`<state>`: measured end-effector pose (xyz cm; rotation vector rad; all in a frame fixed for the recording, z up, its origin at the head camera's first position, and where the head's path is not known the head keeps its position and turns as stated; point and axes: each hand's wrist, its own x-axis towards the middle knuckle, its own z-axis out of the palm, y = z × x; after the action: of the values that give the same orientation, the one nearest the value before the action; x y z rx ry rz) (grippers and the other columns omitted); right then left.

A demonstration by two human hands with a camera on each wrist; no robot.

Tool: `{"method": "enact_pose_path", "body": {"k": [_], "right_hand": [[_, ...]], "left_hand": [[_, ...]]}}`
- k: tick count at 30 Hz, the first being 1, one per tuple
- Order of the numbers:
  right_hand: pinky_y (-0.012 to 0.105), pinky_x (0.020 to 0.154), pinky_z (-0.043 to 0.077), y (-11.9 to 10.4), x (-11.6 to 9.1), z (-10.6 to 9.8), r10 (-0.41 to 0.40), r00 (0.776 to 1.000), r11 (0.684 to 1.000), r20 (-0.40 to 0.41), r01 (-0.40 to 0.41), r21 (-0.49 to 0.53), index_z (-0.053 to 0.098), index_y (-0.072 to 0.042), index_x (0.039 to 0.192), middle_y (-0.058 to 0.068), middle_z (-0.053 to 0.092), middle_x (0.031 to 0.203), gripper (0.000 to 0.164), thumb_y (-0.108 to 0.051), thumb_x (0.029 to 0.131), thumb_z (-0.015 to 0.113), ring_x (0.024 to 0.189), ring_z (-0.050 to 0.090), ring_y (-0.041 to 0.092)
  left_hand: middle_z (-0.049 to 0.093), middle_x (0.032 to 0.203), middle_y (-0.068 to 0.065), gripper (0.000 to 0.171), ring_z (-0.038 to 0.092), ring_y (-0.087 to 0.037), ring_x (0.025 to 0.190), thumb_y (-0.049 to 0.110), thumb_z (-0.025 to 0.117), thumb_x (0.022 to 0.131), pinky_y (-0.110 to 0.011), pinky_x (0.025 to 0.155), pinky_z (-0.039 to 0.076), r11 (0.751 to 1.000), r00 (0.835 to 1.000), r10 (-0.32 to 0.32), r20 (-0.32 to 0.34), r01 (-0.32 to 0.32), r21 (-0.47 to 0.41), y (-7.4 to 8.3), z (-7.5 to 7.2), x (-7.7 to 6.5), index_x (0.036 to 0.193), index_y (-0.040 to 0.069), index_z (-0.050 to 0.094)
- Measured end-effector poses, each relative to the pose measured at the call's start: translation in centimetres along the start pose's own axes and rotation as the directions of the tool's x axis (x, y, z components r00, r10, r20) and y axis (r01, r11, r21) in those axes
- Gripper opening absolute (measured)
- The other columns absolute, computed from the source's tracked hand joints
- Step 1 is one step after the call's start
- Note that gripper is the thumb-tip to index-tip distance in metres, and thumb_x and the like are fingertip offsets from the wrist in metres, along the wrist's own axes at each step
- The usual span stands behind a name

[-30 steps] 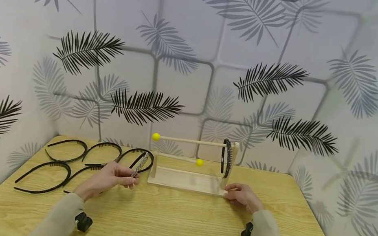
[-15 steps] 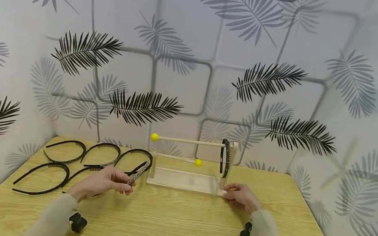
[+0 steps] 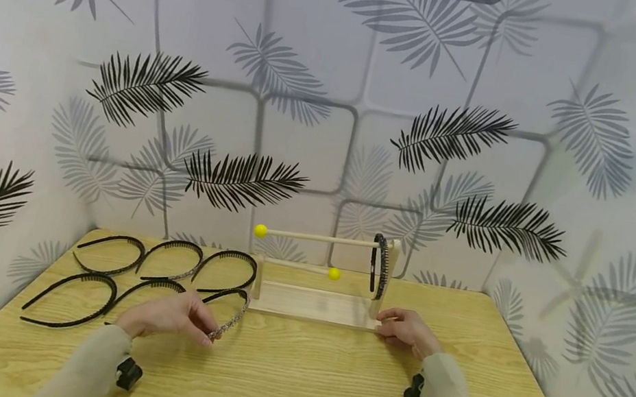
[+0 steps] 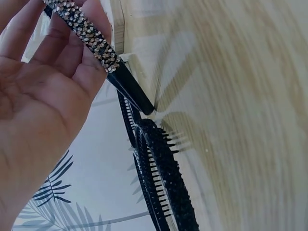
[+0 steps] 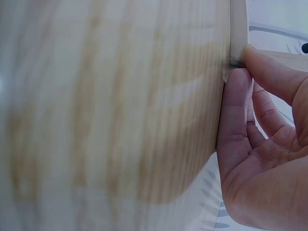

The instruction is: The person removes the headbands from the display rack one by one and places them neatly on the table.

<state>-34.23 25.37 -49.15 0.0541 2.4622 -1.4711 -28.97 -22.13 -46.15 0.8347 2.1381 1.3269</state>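
Note:
My left hand (image 3: pixel 174 318) holds a black headband (image 3: pixel 242 310) covered in glittery stones, pinched on its stone-covered side. In the left wrist view, the smooth black tip of this headband (image 4: pixel 131 89) sticks out past the fingers. A wooden headband stand (image 3: pixel 307 305) has two horizontal rods with yellow ball ends, the upper reaching left and the lower reaching right. Over the upper rod, by the right post, hangs a dark toothed headband (image 3: pixel 384 271). My right hand (image 3: pixel 409 331) grips the right end of the stand's base between thumb and fingers.
Several black toothed headbands (image 3: pixel 110 304) lie on the left of the wooden table (image 3: pixel 312 392), partly behind the left hand. A leaf-patterned wall covering (image 3: pixel 308 141) rises right behind the table and along both sides.
The headband in my left hand has swung from a steep tilt to a lower, flatter one, its curve now facing away. That hand moved slightly toward me. The right hand stays at the stand.

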Motion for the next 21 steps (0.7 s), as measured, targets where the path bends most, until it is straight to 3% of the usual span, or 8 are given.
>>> {"method": "enact_pose_path", "body": {"k": [9,21], "right_hand": [[0.027,0.072,0.055,0.01,0.02,-0.02,-0.002,1.0,1.0,-0.005,0.002,0.002,0.06,0.001,0.122,0.011,0.067,0.107,0.033,-0.01,0.091,0.068,0.082,0.064,0.01],[0.028,0.073,0.056,0.06,0.11,-0.05,-0.001,1.0,1.0,0.0,0.001,0.003,0.061,0.001,0.121,0.011,0.066,0.107,0.034,-0.01,0.091,0.069,0.083,0.064,0.011]], "left_hand": [[0.072,0.099,-0.022,0.024,0.068,-0.013,0.078,0.007,0.08,0.08,-0.025,0.069,0.056,0.997,0.999,-0.035,0.003,0.034,0.075,-0.08,0.09,0.13,0.101,-0.005,0.075],[0.074,0.089,-0.013,0.019,0.064,-0.009,0.072,0.003,0.081,0.075,-0.02,0.066,0.053,0.986,0.997,-0.044,0.07,0.032,0.165,-0.59,0.27,0.85,0.092,-0.002,0.076]]}}
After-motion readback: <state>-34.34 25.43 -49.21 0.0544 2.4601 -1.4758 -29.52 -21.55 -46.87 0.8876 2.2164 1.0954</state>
